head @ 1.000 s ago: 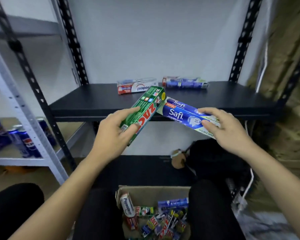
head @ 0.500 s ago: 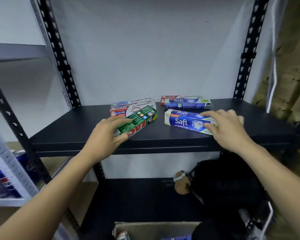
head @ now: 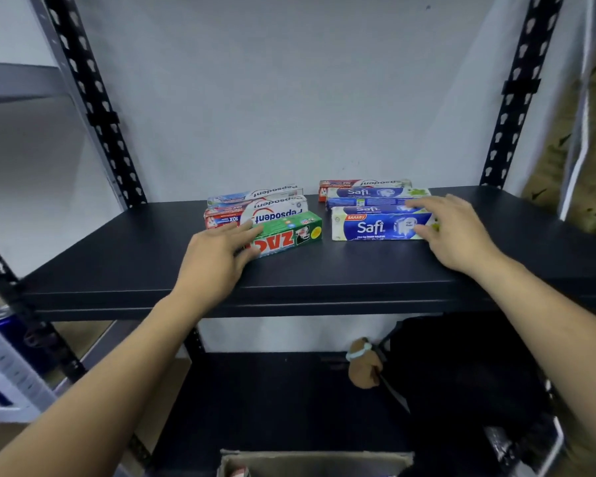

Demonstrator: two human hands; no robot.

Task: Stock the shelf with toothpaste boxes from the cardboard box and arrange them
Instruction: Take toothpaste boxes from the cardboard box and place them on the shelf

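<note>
Fingers (head: 245, 231) on green box (head: 289, 234), blue box (head: 372, 227)

Toothpaste boxes on the shelf (head: 324, 270): six
Pepsodent boxes: three, namely rear left box (head: 255, 194), second left box (head: 276, 210), rear right box (head: 365, 183)
Safi boxes: two, namely back Safi box (head: 375, 192), front Safi box (head: 369, 227)
Green box (head: 289, 235): one
Hands: two, namely left hand (head: 217, 259), right hand (head: 458, 232)
Cardboard box (head: 310, 459): one
Blue can (head: 11, 335): one in view

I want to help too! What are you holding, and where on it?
The left grip holds the green toothpaste box by its left end; the right grip holds the blue Safi box by its right end.
</note>
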